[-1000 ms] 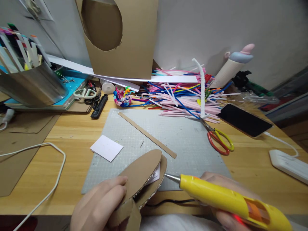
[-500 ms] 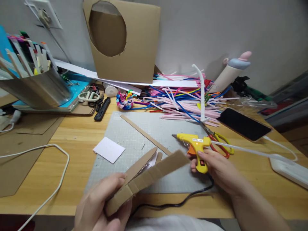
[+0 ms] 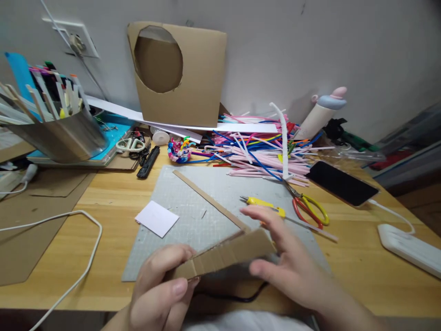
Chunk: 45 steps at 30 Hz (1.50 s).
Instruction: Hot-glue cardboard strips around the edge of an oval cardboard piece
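Observation:
My left hand (image 3: 161, 285) grips a folded cardboard piece (image 3: 223, 255) by its near-left end, thumb on the strip facing me. At the far end of that piece my right hand (image 3: 285, 262) is spread, thumb apart from the fingers, holding nothing; whether it touches the cardboard I cannot tell. Behind my right fingers a yellow glue gun (image 3: 265, 203) lies on the grey cutting mat (image 3: 220, 184), partly hidden, with a clear glue stick (image 3: 313, 227) sticking out its back. A thin cardboard strip (image 3: 210, 200) and a white paper card (image 3: 158, 218) also rest on the mat.
Scissors with red and yellow handles (image 3: 310, 209) lie beside a phone (image 3: 342, 183) and a white power strip (image 3: 406, 248). Pipe cleaners (image 3: 262, 158) pile up at the back. A cardboard panel with a round hole (image 3: 203, 78) leans on the wall. A metal pen holder (image 3: 69, 140) stands left.
My right hand has let go of the glue gun, which now lies on the mat, and has moved to the cardboard piece. My left hand has turned the piece, so its inside is hidden.

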Each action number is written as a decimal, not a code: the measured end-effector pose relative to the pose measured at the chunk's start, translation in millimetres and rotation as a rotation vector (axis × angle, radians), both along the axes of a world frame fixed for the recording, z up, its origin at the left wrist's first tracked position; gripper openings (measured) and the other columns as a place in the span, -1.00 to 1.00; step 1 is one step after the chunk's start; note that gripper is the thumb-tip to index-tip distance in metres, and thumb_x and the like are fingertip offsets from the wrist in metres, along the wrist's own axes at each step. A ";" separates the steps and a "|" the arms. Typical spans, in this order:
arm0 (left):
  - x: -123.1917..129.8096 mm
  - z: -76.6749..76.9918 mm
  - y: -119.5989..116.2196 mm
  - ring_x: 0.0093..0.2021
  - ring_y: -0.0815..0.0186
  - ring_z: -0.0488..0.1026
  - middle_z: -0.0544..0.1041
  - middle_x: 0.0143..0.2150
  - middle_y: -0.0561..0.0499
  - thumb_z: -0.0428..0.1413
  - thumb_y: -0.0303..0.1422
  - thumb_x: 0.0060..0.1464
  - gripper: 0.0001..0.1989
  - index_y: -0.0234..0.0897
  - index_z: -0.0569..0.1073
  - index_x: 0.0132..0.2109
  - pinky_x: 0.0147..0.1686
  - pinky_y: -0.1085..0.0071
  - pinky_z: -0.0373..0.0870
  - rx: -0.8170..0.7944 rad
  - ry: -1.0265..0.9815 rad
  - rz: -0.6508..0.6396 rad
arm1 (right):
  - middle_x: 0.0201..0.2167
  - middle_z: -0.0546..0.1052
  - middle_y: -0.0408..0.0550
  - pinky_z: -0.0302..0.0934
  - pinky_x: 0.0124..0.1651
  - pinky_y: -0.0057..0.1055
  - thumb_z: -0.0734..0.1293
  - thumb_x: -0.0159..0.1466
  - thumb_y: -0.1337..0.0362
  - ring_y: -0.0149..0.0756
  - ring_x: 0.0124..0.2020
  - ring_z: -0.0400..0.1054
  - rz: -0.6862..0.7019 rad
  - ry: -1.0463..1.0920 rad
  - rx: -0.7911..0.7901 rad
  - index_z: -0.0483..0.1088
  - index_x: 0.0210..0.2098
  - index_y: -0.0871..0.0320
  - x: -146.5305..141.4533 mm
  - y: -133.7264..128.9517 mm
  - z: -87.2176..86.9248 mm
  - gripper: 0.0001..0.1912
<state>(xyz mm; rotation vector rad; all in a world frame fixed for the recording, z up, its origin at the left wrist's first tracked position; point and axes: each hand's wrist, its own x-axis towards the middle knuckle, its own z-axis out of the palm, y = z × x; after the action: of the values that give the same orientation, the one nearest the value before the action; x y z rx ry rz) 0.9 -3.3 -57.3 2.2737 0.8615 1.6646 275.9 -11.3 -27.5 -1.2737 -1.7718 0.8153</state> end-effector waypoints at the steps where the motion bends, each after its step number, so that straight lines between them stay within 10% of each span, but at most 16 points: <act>1: 1.9 -1.1 1.7 -0.17 0.33 0.64 0.57 0.02 0.12 0.13 -0.75 -0.02 -0.56 -0.15 0.37 -0.10 -0.19 0.34 0.71 -0.017 -0.032 -0.059 | 0.29 0.44 0.09 0.27 0.30 -0.07 0.51 0.24 -0.06 0.03 0.32 0.31 0.081 0.020 0.014 0.32 0.29 -0.04 -7.1 1.0 2.1 -0.30; 10: 8.2 2.3 4.4 -0.15 0.29 0.56 0.57 -0.05 0.00 0.04 -0.74 0.11 -0.45 -0.15 0.33 0.17 -0.16 0.26 0.68 -0.133 -0.261 -0.297 | -0.34 0.64 -0.02 0.39 -0.30 -0.43 0.45 0.32 -0.02 -0.28 -0.33 0.53 0.218 0.259 0.082 0.56 -0.17 0.14 -49.0 8.0 22.4 -0.66; 17: 0.6 -3.8 0.5 -0.19 0.25 0.52 0.56 -0.12 -0.06 0.07 -0.61 0.24 -0.57 -0.17 0.34 0.19 -0.22 0.24 0.62 -0.223 -0.318 -0.305 | -0.25 0.71 0.03 0.37 -0.05 -0.29 0.49 0.29 0.08 -0.21 -0.19 0.60 0.207 0.166 0.243 0.58 -0.26 0.14 -58.9 17.0 24.3 -0.76; 32: 2.3 -11.6 3.0 -0.16 0.27 0.45 0.43 -0.16 -0.05 0.03 -0.62 0.21 -0.56 -0.20 0.27 0.17 -0.23 0.34 0.55 -0.336 -0.273 -0.304 | -0.37 0.69 -0.14 0.33 -0.27 -0.54 0.61 0.11 0.36 -0.36 -0.36 0.54 0.208 0.210 -0.069 0.64 -0.26 0.15 -68.6 16.0 35.1 -0.80; 40: -7.9 -2.9 5.6 -0.07 0.26 0.46 0.44 0.01 0.00 0.07 -0.77 0.06 -0.23 0.02 0.25 0.29 -0.17 0.26 0.56 -0.188 -0.164 -0.191 | -0.44 0.66 -0.17 0.24 -0.32 -0.49 0.63 0.07 0.34 -0.36 -0.41 0.49 0.166 0.136 -0.121 0.66 -0.32 0.13 -79.6 21.9 35.0 -0.82; 45: -14.8 -7.0 5.9 0.13 0.24 0.40 0.35 0.17 -0.03 0.14 -0.70 0.06 -0.39 -0.03 0.48 0.17 0.17 0.23 0.38 -0.094 -0.107 -0.013 | -0.45 0.65 -0.18 0.23 -0.31 -0.47 0.61 0.07 0.40 -0.36 -0.41 0.48 0.179 0.134 -0.100 0.65 -0.34 0.12 -80.3 22.3 35.1 -0.84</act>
<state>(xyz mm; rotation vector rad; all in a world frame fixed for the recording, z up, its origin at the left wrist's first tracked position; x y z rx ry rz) -13.9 2.6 -64.3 2.1040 0.8791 1.6855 195.6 11.0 7.6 -1.1065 -1.7725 1.0766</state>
